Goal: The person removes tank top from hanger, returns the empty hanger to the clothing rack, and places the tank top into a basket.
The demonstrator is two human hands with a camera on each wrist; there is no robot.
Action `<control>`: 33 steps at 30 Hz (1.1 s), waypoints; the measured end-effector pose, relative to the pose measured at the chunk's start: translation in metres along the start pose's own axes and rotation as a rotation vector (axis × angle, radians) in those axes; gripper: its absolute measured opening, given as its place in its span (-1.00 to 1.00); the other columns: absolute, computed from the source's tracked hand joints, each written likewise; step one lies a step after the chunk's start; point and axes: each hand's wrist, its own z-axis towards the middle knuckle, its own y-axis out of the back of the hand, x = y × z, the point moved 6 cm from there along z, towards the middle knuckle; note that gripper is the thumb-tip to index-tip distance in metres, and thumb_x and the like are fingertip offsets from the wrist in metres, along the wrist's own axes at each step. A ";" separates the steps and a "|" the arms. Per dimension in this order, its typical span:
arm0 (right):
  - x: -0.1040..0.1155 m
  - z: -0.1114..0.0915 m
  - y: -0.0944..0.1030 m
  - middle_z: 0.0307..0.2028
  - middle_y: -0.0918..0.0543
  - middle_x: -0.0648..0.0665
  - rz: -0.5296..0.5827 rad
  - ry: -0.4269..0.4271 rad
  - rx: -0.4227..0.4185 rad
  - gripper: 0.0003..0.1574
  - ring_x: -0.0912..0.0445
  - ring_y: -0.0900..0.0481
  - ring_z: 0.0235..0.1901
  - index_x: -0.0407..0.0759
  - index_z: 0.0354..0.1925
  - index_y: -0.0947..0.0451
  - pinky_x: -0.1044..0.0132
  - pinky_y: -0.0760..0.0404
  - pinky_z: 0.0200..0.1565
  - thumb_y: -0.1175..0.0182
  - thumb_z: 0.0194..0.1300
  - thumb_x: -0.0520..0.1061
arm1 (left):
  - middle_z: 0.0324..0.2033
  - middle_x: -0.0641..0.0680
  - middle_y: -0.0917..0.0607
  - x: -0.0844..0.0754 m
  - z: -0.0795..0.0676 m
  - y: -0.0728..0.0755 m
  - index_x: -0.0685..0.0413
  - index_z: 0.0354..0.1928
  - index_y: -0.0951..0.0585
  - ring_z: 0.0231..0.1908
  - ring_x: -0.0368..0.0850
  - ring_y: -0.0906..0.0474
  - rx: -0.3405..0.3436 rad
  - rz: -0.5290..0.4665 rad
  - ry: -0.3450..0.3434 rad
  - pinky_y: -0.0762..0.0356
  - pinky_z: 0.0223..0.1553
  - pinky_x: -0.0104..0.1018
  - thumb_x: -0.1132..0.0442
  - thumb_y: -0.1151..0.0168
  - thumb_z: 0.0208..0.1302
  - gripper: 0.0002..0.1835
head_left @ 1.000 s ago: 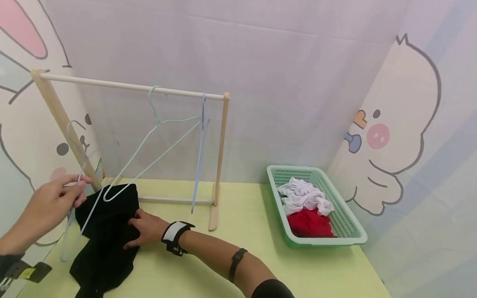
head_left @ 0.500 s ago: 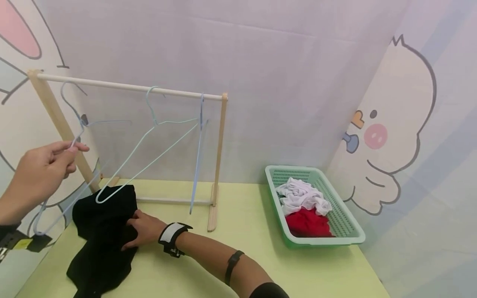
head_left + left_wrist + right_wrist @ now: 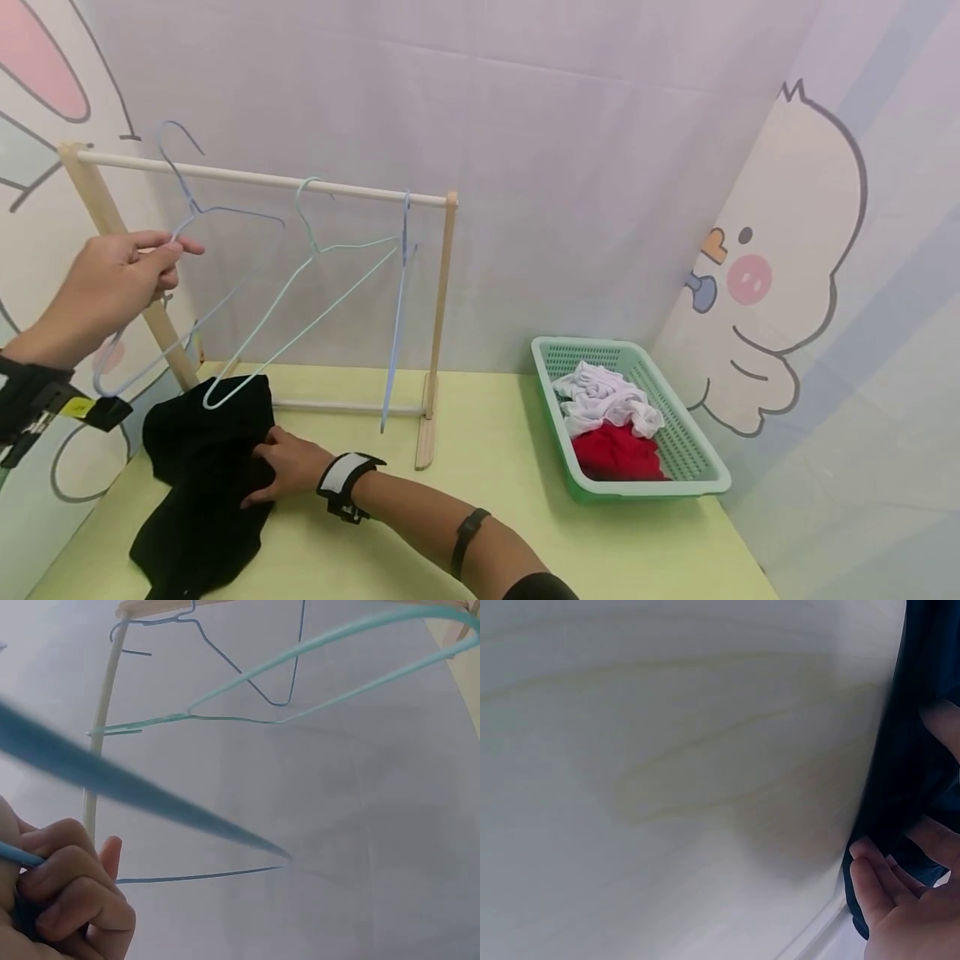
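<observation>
In the head view, my left hand [image 3: 123, 287] pinches a pale blue clothes hanger [image 3: 150, 795] by its shoulder wire. The hanger's hook stands above the wooden rack's rod [image 3: 240, 176], near its left end. My right hand [image 3: 292, 467] rests on the right edge of a black garment [image 3: 210, 500] lying crumpled on the yellow table, its fingers and thumb spread apart. In the right wrist view, the fingertips [image 3: 862, 851] touch the dark cloth. What kind of garment it is cannot be made out.
A mint green hanger [image 3: 258, 323] and another blue hanger [image 3: 395, 350] hang from the rod. At the right, a green basket [image 3: 645, 489] holds white cloth [image 3: 607, 396] and red cloth [image 3: 618, 454]. Printed curtains stand behind and at both sides.
My left hand has risen with the blue hanger, from beside the black garment up to the rod. The right hand has stayed on the garment.
</observation>
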 end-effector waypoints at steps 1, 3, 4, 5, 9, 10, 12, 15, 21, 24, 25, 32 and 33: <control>0.000 0.000 0.000 0.16 -0.46 0.16 0.002 0.000 0.002 -0.12 0.44 -0.44 -0.08 0.18 0.37 -0.58 0.68 -0.43 -0.04 -0.44 0.24 0.51 | -0.56 0.02 -0.38 0.002 0.002 -0.001 0.34 0.25 -0.60 -0.56 -0.10 -0.20 0.005 -0.004 0.004 -0.14 -0.55 -0.14 -0.04 0.14 0.75 -0.43; 0.000 0.000 -0.001 0.16 -0.46 0.16 0.001 0.000 0.006 -0.12 0.44 -0.45 -0.06 0.18 0.38 -0.58 0.68 -0.43 -0.03 -0.43 0.25 0.52 | -0.57 -0.01 -0.38 0.007 0.006 -0.004 0.33 0.26 -0.59 -0.56 -0.12 -0.20 0.022 -0.027 0.017 -0.15 -0.57 -0.14 -0.05 0.13 0.75 -0.43; 0.001 -0.001 -0.001 0.16 -0.46 0.16 0.003 0.001 0.008 -0.11 0.44 -0.45 -0.06 0.18 0.39 -0.57 0.68 -0.43 -0.04 -0.43 0.25 0.52 | -0.57 -0.03 -0.37 0.010 0.007 -0.006 0.33 0.26 -0.58 -0.58 -0.13 -0.19 0.032 -0.039 0.023 -0.15 -0.59 -0.14 -0.05 0.13 0.75 -0.43; 0.001 -0.001 -0.001 0.16 -0.46 0.16 0.004 0.002 0.011 -0.12 0.44 -0.46 -0.05 0.18 0.39 -0.57 0.68 -0.43 -0.03 -0.43 0.25 0.51 | -0.58 -0.05 -0.36 0.012 0.008 -0.008 0.33 0.27 -0.58 -0.59 -0.13 -0.18 0.043 -0.052 0.030 -0.14 -0.60 -0.14 -0.06 0.13 0.75 -0.44; 0.001 -0.003 -0.001 0.17 -0.46 0.17 0.000 0.001 0.020 -0.11 0.44 -0.46 -0.04 0.19 0.40 -0.56 0.68 -0.44 -0.03 -0.42 0.26 0.52 | -0.59 -0.07 -0.34 0.018 0.009 -0.015 0.33 0.28 -0.55 -0.59 -0.14 -0.16 0.080 -0.075 0.041 -0.13 -0.61 -0.13 -0.05 0.15 0.76 -0.44; 0.001 -0.003 0.000 0.17 -0.46 0.16 0.001 0.001 0.018 -0.12 0.44 -0.46 -0.04 0.19 0.39 -0.57 0.68 -0.44 -0.04 -0.42 0.25 0.52 | -0.58 -0.06 -0.34 0.019 0.009 -0.016 0.33 0.28 -0.55 -0.58 -0.14 -0.17 0.085 -0.075 0.040 -0.14 -0.61 -0.13 -0.04 0.15 0.76 -0.44; 0.001 -0.004 0.000 0.17 -0.46 0.16 0.000 0.000 0.018 -0.11 0.44 -0.46 -0.05 0.19 0.39 -0.57 0.68 -0.44 -0.04 -0.42 0.25 0.52 | -0.57 -0.06 -0.35 0.020 0.008 -0.018 0.33 0.29 -0.55 -0.57 -0.14 -0.18 0.088 -0.073 0.039 -0.14 -0.59 -0.14 -0.04 0.16 0.76 -0.45; 0.000 -0.003 0.000 0.17 -0.46 0.16 0.004 0.002 0.010 -0.11 0.44 -0.44 -0.07 0.19 0.39 -0.57 0.67 -0.44 -0.05 -0.42 0.25 0.52 | -0.55 -0.04 -0.35 0.021 0.007 -0.019 0.34 0.28 -0.55 -0.54 -0.15 -0.21 0.078 -0.079 0.030 -0.15 -0.56 -0.15 -0.03 0.14 0.76 -0.45; -0.002 -0.002 -0.002 0.16 -0.46 0.16 0.002 0.005 -0.007 -0.12 0.43 -0.43 -0.09 0.18 0.38 -0.58 0.68 -0.44 -0.06 -0.42 0.25 0.52 | -0.58 -0.02 -0.34 0.027 0.004 -0.022 0.35 0.26 -0.55 -0.56 -0.13 -0.22 0.085 -0.088 0.013 -0.14 -0.56 -0.16 0.00 0.12 0.76 -0.48; -0.003 -0.002 -0.002 0.15 -0.46 0.16 0.002 0.007 -0.009 -0.12 0.44 -0.41 -0.10 0.18 0.38 -0.59 0.68 -0.43 -0.06 -0.42 0.25 0.52 | -0.55 0.01 -0.38 0.030 0.000 -0.025 0.33 0.27 -0.55 -0.58 -0.12 -0.21 0.091 -0.049 -0.004 -0.14 -0.59 -0.15 0.00 0.12 0.76 -0.49; -0.003 -0.003 -0.002 0.15 -0.46 0.16 0.002 0.008 -0.010 -0.13 0.44 -0.41 -0.10 0.18 0.37 -0.59 0.68 -0.43 -0.06 -0.42 0.25 0.52 | -0.55 0.02 -0.39 0.030 -0.002 -0.026 0.33 0.28 -0.55 -0.58 -0.12 -0.21 0.091 -0.034 -0.014 -0.14 -0.61 -0.15 0.01 0.12 0.77 -0.49; 0.000 -0.005 0.001 0.15 -0.46 0.17 0.014 0.002 -0.002 -0.13 0.44 -0.43 -0.08 0.18 0.38 -0.58 0.68 -0.43 -0.04 -0.42 0.26 0.52 | -0.56 0.06 -0.51 0.032 -0.015 -0.030 0.28 0.47 -0.44 -0.58 -0.08 -0.30 0.095 -0.031 -0.071 -0.19 -0.58 -0.17 0.02 0.08 0.76 -0.47; 0.000 -0.005 0.001 0.15 -0.46 0.17 0.012 0.001 0.000 -0.12 0.44 -0.43 -0.08 0.19 0.38 -0.58 0.68 -0.43 -0.04 -0.41 0.26 0.52 | -0.55 0.05 -0.53 0.033 -0.017 -0.030 0.28 0.50 -0.41 -0.57 -0.08 -0.32 0.099 -0.049 -0.075 -0.20 -0.57 -0.18 0.03 0.08 0.76 -0.46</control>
